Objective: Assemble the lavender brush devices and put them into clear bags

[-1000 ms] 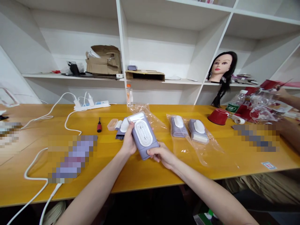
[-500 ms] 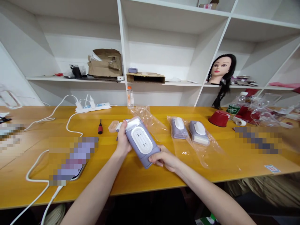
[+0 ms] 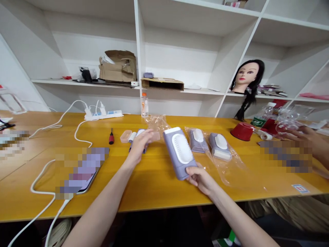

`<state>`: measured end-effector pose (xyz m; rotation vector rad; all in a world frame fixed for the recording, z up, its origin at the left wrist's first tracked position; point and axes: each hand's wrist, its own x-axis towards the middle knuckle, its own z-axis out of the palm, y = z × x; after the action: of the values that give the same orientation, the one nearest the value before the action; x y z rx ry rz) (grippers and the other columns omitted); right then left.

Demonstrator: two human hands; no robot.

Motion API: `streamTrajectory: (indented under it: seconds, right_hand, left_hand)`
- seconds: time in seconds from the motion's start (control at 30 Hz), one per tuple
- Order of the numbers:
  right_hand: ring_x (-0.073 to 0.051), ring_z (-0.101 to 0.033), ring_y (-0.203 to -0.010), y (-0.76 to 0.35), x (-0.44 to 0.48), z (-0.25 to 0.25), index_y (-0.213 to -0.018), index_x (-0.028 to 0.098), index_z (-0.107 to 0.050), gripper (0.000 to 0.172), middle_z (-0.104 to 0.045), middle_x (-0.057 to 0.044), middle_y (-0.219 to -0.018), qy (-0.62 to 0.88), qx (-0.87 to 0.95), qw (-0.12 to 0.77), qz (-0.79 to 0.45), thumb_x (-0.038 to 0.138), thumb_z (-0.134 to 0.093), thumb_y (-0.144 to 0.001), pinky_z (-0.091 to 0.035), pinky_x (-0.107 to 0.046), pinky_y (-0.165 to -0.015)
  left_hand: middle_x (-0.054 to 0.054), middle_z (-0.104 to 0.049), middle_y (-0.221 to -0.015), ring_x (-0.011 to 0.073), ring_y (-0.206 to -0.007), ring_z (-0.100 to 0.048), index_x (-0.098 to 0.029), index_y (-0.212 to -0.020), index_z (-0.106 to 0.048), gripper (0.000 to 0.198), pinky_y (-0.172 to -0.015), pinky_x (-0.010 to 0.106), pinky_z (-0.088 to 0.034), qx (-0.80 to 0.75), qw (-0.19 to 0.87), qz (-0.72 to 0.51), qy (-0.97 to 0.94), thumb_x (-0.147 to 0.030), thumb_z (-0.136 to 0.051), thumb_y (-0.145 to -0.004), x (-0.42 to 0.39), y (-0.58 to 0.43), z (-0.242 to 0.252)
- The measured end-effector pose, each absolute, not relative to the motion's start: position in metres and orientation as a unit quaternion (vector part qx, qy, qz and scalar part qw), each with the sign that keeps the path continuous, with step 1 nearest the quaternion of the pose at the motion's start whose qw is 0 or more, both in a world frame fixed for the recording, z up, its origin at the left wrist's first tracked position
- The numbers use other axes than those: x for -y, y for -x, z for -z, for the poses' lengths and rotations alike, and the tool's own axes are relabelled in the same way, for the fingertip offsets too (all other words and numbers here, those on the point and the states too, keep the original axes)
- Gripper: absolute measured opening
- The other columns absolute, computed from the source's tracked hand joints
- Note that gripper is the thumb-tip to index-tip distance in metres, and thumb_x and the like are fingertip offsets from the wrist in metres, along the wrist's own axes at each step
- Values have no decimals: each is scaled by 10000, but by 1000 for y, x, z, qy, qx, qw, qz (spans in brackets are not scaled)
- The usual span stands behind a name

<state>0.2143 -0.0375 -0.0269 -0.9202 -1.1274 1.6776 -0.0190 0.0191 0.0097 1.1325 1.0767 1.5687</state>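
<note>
My right hand (image 3: 202,178) grips the lower end of a purple-grey handheld device (image 3: 171,151) with a white oval panel, holding it tilted above the table. My left hand (image 3: 140,145) is off that device, its fingers stretched out over a smaller purple-and-white piece (image 3: 131,146) on the table, which it partly hides. Whether it touches the piece I cannot tell. Beside it sits a translucent pinkish cap (image 3: 125,136). Two similar purple-grey devices, one nearer (image 3: 197,140) and one farther right (image 3: 220,145), lie with clear plastic bags.
A red-handled screwdriver (image 3: 111,137), a phone (image 3: 84,171) on a white cable and a power strip (image 3: 105,115) are at left. At right are a red container (image 3: 241,131) and another person's hand (image 3: 315,140). A mannequin head (image 3: 245,77) sits on the shelf.
My left hand has let go of the device and moved onto the smaller piece. My right hand has carried the device to the right. Another person's hand has appeared at the right edge.
</note>
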Motion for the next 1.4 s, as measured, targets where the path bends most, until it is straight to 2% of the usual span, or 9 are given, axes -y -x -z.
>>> streamTrajectory:
  seconds: [0.17, 0.23, 0.37, 0.57, 0.7, 0.77, 1.0, 1.23, 1.4]
  right_hand:
    - [-30, -335, -336, -220, 31, 24, -515, 119, -567, 199, -533, 0, -426, 381, 401, 482, -679, 268, -687, -571, -125, -180, -323]
    - [-36, -355, -350, -219, 32, 24, -536, 119, -579, 187, -542, -4, -440, 381, 402, 478, -682, 265, -690, -571, -125, -178, -322]
    - [-44, -394, -368, -217, 34, 26, -582, 116, -594, 178, -543, -1, -450, 389, 413, 452, -688, 261, -697, -566, -124, -168, -317]
    - [-37, -383, -346, -219, 35, 27, -576, 113, -581, 162, -562, -11, -454, 384, 447, 406, -698, 244, -673, -553, -119, -168, -311]
    - [-21, -325, -306, -219, 34, 25, -600, 108, -590, 140, -540, 19, -438, 365, 499, 353, -702, 194, -663, -517, -114, -173, -304]
    - [-13, -295, -292, -217, 33, 22, -599, 109, -586, 130, -509, 41, -418, 367, 531, 316, -695, 168, -658, -508, -99, -173, -298]
    - [-7, -263, -306, -215, 32, 20, -662, 93, -605, 163, -485, 56, -420, 390, 565, 278, -671, 157, -655, -521, -80, -171, -294]
    - [-37, -376, -348, -195, 38, 27, -650, 117, -560, 237, -541, 16, -482, 382, 503, 378, -677, 313, -681, -595, -149, -170, -309]
    - [-18, -370, -297, -175, 46, 19, -709, 134, -560, 317, -564, 32, -567, 376, 619, 272, -634, 424, -677, -659, -249, -176, -321]
  left_hand:
    - [0, -588, -755, 140, -542, -607, -166, -1031, -486, 408, -569, 269, -446, -518, 414, -463, -588, -409, -588, -719, -13, 3, 8]
    - [14, -591, -755, 149, -505, -594, -178, -956, -500, 321, -584, 300, -444, -556, 318, -402, -654, -450, -494, -786, -11, -2, 16]
    - [102, -611, -889, 245, -783, -621, -171, -855, -556, 248, -716, 359, -432, -604, 125, -333, -713, -364, -401, -845, -8, -9, 21]
    - [138, -598, -1040, 262, -898, -587, -166, -960, -608, 343, -809, 381, -404, -616, 81, -406, -670, -359, -341, -867, -6, 2, 5]
    - [75, -653, -828, 170, -582, -569, -146, -926, -643, 492, -617, 309, -429, -526, 285, -528, -603, -506, -319, -844, -9, 16, -8]
    - [66, -656, -775, 161, -571, -558, -127, -905, -658, 535, -576, 287, -412, -477, 378, -533, -588, -550, -342, -817, -10, 19, -12]
    - [7, -620, -628, 171, -679, -536, -152, -616, -647, 332, -639, 267, -387, -488, 370, -526, -590, -460, -561, -706, -5, 15, -14]
    - [69, -667, -976, 195, -779, -621, -196, -1112, -563, 534, -597, 282, -462, -351, 638, -563, -391, -582, -416, -774, 5, -10, -3]
    - [35, -693, -813, 178, -697, -635, -187, -947, -587, 362, -634, 287, -489, -382, 654, -578, -302, -487, -474, -778, 3, -16, 2]
